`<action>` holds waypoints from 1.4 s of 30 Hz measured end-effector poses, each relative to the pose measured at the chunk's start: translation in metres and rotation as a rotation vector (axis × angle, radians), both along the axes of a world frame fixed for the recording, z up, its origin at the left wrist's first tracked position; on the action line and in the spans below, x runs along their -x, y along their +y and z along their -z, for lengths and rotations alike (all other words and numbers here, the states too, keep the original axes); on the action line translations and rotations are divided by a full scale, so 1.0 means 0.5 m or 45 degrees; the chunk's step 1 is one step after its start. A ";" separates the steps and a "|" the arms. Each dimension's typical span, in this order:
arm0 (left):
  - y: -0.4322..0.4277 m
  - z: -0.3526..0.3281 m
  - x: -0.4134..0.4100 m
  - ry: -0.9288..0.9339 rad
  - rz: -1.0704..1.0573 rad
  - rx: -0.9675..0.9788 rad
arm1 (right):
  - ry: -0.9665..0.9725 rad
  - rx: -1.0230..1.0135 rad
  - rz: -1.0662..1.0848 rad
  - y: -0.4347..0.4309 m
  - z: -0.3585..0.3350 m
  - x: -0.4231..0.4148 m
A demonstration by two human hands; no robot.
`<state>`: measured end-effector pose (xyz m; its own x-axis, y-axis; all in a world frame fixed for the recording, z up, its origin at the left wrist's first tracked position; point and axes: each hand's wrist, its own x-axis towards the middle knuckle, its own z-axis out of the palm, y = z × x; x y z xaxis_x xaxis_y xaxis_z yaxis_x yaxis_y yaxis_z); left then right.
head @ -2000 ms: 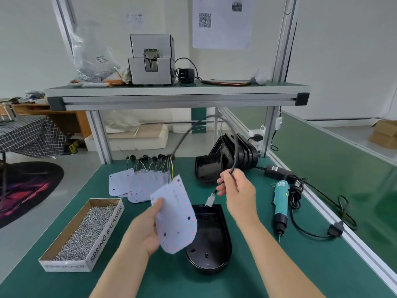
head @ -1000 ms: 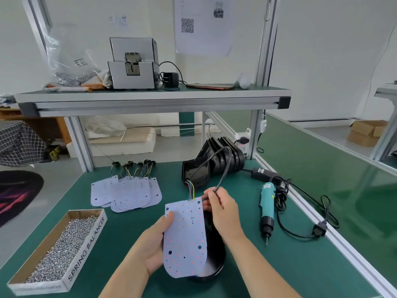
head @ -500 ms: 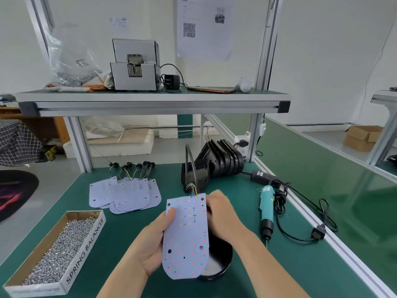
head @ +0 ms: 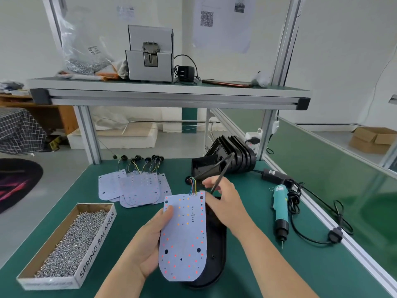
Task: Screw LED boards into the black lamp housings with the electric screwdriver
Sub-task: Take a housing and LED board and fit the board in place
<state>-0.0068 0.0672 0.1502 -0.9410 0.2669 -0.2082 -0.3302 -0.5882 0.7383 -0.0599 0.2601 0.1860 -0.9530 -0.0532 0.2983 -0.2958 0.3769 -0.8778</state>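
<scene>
Black cable (head: 222, 174) higher over round-ended board (head: 184, 237)

This is a small assembly workshop, a light-manufacturing station rather than a home or office. The table (head: 90, 190) has a green work mat and stands inside an aluminium frame (head: 88, 134) that carries a shelf (head: 171, 97) overhead. An open carton of loose screws (head: 64, 244) sits on the mat beside a fanned pile of LED boards (head: 135, 188) with wire tails. Farther back there is a row of black lamp housings (head: 232, 155) stacked on edge. A corded electric screwdriver (head: 280, 207) lies to the right. Up on the shelf are a grey screw feeder (head: 149, 54) and a plastic bag of hardware (head: 86, 50). A sheet with a QR code (head: 221, 22) hangs on the wall, and a cardboard box (head: 373, 139) sits on the floor beyond.
</scene>
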 end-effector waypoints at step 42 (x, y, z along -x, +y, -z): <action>-0.048 -0.092 0.001 0.004 -0.403 -0.139 | -0.137 -0.772 -0.065 0.050 0.022 0.025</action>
<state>-0.0072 0.0433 0.1961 -0.9813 -0.0178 -0.1917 -0.1167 -0.7370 0.6657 -0.0723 0.2850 0.1752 -0.9679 -0.2292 0.1028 -0.2479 0.8058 -0.5379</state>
